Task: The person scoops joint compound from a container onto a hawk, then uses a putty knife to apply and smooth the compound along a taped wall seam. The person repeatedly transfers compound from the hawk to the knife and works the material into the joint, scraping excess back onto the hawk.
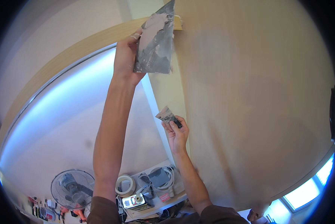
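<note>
Raised high in front of me, my left hand [125,61] grips a grey metal putty plate [158,56] by its left edge. Pale pink filler [155,28] is smeared across its upper part, and traces mark the rest. The plate overlaps the end of a light wood trim [132,29]. Lower and to the right, my right hand [179,137] is closed round the dark handle of a small putty knife [166,114]. Its blade points up and left, apart from the plate, in front of a narrow cream strip [167,87] beside the wood panel. Some filler marks my left thumb.
A broad wood-toned panel [246,100] fills the right side. Below stand a shelf [163,204] with a tape roll [125,185], coiled white cable [168,178] and small devices, and a fan [72,188] by scattered tools. Bluish light glows under the trim. A window [302,195] is at lower right.
</note>
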Demonstrator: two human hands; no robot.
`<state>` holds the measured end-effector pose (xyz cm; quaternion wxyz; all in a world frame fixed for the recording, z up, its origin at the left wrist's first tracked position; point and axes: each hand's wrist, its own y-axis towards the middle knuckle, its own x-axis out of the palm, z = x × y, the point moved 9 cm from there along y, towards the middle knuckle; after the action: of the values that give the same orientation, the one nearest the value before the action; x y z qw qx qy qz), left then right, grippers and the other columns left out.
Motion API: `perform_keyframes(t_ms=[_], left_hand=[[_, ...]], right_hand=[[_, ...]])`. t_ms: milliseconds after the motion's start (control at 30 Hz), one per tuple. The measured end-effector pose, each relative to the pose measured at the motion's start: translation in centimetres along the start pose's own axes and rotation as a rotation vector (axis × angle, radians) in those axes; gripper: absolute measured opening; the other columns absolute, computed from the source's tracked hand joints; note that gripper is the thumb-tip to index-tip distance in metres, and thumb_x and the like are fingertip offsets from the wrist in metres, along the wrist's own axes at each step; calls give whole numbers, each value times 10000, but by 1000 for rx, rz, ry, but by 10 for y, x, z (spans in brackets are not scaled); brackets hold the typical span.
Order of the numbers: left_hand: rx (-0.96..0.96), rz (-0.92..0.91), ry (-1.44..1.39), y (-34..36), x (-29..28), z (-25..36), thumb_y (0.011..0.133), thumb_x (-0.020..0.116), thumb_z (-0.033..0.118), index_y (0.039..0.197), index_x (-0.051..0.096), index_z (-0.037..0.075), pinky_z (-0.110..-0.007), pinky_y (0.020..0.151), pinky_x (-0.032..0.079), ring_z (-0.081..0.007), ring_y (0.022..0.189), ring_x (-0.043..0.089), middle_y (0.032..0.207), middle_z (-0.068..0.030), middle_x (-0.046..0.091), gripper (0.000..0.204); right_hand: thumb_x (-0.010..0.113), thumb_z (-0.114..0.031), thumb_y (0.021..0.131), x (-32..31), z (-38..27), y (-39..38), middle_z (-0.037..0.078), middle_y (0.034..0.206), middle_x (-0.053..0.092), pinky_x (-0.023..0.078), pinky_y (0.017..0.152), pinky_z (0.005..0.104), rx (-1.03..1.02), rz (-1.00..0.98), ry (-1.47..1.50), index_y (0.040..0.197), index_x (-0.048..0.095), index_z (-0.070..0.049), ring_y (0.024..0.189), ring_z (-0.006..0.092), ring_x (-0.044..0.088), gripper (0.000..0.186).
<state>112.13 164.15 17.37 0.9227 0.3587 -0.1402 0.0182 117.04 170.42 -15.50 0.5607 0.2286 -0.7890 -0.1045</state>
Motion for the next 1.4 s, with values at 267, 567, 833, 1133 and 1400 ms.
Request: perform_keyframes(t_ms=[267, 567, 833, 1133, 1400], left_hand=[[-21, 55, -55, 26, -20, 6, 1016, 289, 129, 1410, 320, -164, -429, 1183, 413, -424, 1307, 501, 1336, -348, 475, 492], [-25, 93, -165, 68, -52, 8, 1010, 318, 76, 1400, 353, -164, -420, 1159, 440, -398, 1291, 515, 1386, -319, 453, 459], [28, 160, -518, 60, -65, 17, 946, 357, -40, 1150, 456, -187, -520, 1180, 402, -473, 1338, 422, 1363, -345, 401, 270], [-120, 45, -665, 10, -4, 46, 936, 398, -38, 990, 485, -145, -635, 1148, 389, -556, 1405, 276, 1299, -363, 400, 147], [-138, -14, -807, -5, -13, 89, 995, 390, -12, 1105, 452, -143, -574, 1148, 418, -547, 1368, 349, 1429, -450, 240, 182]], right_hand=[[584, 50, 945, -7, -2, -6, 182, 1090, 661, 574, 970, 474, 28, 88, -74, 1169, 534, 32, 954, 262, 710, 231], [581, 52, 939, -5, -18, -21, 151, 1050, 648, 582, 964, 448, -8, 214, -131, 1154, 544, 40, 974, 259, 703, 217], [593, 40, 932, -16, -21, -32, 80, 918, 657, 587, 936, 457, -33, 317, -177, 1134, 570, -1, 859, 186, 708, 207], [584, 39, 928, 24, -53, -56, 132, 998, 659, 575, 969, 445, -25, 216, -26, 1151, 536, 16, 959, 258, 713, 229], [585, 28, 914, 40, -68, -71, 146, 1035, 682, 580, 951, 436, -22, 243, -42, 1130, 554, -12, 974, 268, 712, 222]])
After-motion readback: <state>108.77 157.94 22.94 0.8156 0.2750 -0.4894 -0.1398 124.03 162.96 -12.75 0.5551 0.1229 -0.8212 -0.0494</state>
